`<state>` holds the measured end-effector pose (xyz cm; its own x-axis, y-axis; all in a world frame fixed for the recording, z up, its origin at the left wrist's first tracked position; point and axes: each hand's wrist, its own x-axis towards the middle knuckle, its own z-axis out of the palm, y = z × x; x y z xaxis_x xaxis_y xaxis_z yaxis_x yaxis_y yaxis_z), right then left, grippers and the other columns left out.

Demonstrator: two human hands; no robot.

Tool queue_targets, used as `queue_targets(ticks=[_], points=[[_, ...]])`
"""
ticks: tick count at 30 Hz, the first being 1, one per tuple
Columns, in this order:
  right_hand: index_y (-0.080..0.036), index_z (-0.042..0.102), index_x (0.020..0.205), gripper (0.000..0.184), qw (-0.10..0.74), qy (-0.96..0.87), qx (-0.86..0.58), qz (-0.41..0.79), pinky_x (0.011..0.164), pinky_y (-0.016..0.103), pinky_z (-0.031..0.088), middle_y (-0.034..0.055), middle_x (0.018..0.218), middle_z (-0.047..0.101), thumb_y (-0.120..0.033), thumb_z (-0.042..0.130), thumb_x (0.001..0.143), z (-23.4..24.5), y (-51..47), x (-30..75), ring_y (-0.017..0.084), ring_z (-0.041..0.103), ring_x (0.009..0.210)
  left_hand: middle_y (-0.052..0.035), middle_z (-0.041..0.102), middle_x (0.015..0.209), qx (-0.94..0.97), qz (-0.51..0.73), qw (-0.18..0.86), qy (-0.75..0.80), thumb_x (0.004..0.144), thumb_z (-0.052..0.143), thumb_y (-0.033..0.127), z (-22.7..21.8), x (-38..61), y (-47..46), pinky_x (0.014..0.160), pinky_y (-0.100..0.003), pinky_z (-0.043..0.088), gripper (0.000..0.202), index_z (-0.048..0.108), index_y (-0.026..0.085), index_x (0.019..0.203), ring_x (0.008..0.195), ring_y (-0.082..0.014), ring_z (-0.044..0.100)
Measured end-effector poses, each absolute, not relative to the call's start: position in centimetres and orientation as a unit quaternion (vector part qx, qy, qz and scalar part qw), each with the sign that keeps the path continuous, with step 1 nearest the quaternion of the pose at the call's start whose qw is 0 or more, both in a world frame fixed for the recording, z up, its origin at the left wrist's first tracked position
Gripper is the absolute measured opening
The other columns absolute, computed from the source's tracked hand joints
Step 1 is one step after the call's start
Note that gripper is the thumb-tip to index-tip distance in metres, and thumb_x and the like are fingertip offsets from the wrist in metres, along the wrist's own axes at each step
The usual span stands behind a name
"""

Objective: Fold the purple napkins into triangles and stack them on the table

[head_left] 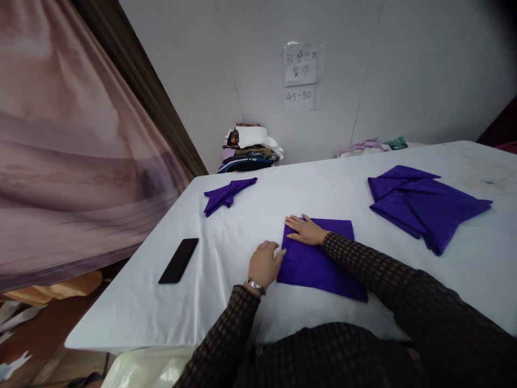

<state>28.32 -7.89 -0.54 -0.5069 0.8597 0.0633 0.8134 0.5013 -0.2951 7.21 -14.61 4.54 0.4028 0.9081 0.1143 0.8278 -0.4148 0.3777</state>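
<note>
A purple cloth napkin (pixel 319 269) lies flat in a rough square near the front of the white-covered table (pixel 226 302). My right hand (pixel 307 230) rests palm down on its upper left part, fingers stretched to the left edge. Just beside that left edge is my left hand (pixel 264 264), fingers loosely bent and thumb apart, its thumb tip at the cloth's edge. It wears a silver bracelet and grips nothing that I can see. Part of the napkin's right side is covered by my right sleeve.
A narrow folded purple cloth (pixel 229 195) lies back left, and a loosely bunched purple cloth (pixel 424 202) lies right. A black phone (pixel 179 261) rests at left. Stacked clothes (pixel 251 148) stand behind the table, below paper signs (pixel 302 64). A pink curtain (pixel 81 140) hangs left.
</note>
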Motion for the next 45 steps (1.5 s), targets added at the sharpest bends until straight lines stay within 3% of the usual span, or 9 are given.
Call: queue_targets(ticks=[4,8,14,19,30,36,39,41,45], points=[[-0.016,0.027,0.143,0.06,0.123,-0.846,-0.508,0.11,0.11,0.05,0.012,0.0128,0.148,0.027,-0.049,0.026,0.093,0.0,-8.4,28.6,0.025,0.019,0.137,-0.0119,0.055,0.126,0.879,0.223,0.104,0.407,0.088,0.042,0.021,3.6,10.6,-11.1,0.1,-0.037,0.038,0.035,0.049,0.014,0.122,0.118,-0.0198,0.048],[-0.012,0.025,0.143,0.058,0.129,-0.833,-0.531,0.083,0.11,0.049,0.012,0.0145,0.148,0.027,-0.038,0.032,0.093,0.1,-9.1,29.2,0.025,0.019,0.137,-0.0135,0.038,0.143,0.897,0.166,0.103,0.397,0.087,0.039,0.018,1.9,13.1,-7.9,0.109,-0.043,0.027,0.05,0.034,0.011,0.136,0.134,-0.0224,0.03],[-0.009,0.028,0.142,0.057,0.104,-0.831,-0.541,0.08,0.11,0.049,0.013,0.0157,0.146,0.03,-0.037,0.031,0.092,-0.4,-9.4,30.4,0.025,0.022,0.136,-0.0116,0.031,0.148,0.892,0.067,0.085,0.439,0.092,0.027,0.042,-0.3,13.9,-6.4,0.111,-0.046,0.019,0.055,0.03,0.013,0.139,0.137,-0.0233,0.023],[-0.016,0.03,0.142,0.062,0.103,-0.829,-0.543,0.089,0.109,0.052,0.011,0.0124,0.146,0.031,-0.053,0.03,0.091,-0.5,-9.8,33.3,0.026,0.022,0.136,-0.0105,0.028,0.149,0.895,0.053,0.061,0.439,0.087,0.019,0.063,-0.8,13.8,-6.5,0.112,-0.046,0.017,0.074,0.03,0.013,0.14,0.138,-0.0244,0.019],[-0.02,0.031,0.142,0.062,0.074,-0.727,-0.679,0.07,0.107,0.057,0.013,0.0109,0.147,0.03,-0.055,0.024,0.091,-0.7,-16.2,43.8,0.028,0.02,0.137,-0.0104,0.027,0.149,0.894,0.047,0.06,0.441,0.086,0.02,0.065,-0.8,13.9,-6.2,0.112,-0.047,0.016,0.075,0.03,0.014,0.14,0.139,-0.0245,0.018],[-0.019,0.028,0.143,0.056,0.159,-0.725,-0.667,0.064,0.109,0.053,0.015,0.0108,0.147,0.029,-0.043,0.03,0.092,0.3,-21.4,44.3,0.025,0.017,0.138,-0.0128,0.024,0.15,0.884,0.095,0.108,0.444,0.088,0.032,0.058,1.6,13.7,-7.2,0.108,-0.051,0.019,0.065,0.031,0.017,0.139,0.138,-0.028,0.019],[-0.023,0.033,0.141,0.052,0.185,-0.77,-0.603,0.096,0.11,0.051,0.016,0.0066,0.148,0.03,-0.03,0.037,0.09,0.5,-23.6,43.4,0.024,0.016,0.138,-0.0111,0.04,0.142,0.927,0.127,0.107,0.337,0.085,0.045,0.054,3.4,13.6,-11.0,0.109,-0.05,0.017,0.059,0.04,0.021,0.134,0.133,-0.0262,0.031],[-0.024,0.038,0.139,0.053,0.189,-0.792,-0.568,0.119,0.11,0.051,0.016,0.005,0.146,0.033,-0.022,0.04,0.086,0.5,-24.6,42.7,0.024,0.017,0.138,-0.0093,0.051,0.132,0.957,0.111,0.135,0.231,0.078,0.057,0.054,3.9,13.6,-14.2,0.106,-0.047,0.023,0.06,0.046,0.024,0.13,0.123,-0.0249,0.042],[-0.024,0.043,0.136,0.056,0.185,-0.813,-0.535,0.139,0.11,0.05,0.017,0.0044,0.143,0.039,-0.013,0.041,0.08,0.1,-25.3,41.7,0.022,0.022,0.137,-0.0066,0.057,0.122,0.976,0.073,0.147,0.144,0.076,0.062,0.049,3.3,13.9,-18.7,0.092,-0.04,0.037,0.053,0.052,0.025,0.122,0.11,-0.0232,0.049]])
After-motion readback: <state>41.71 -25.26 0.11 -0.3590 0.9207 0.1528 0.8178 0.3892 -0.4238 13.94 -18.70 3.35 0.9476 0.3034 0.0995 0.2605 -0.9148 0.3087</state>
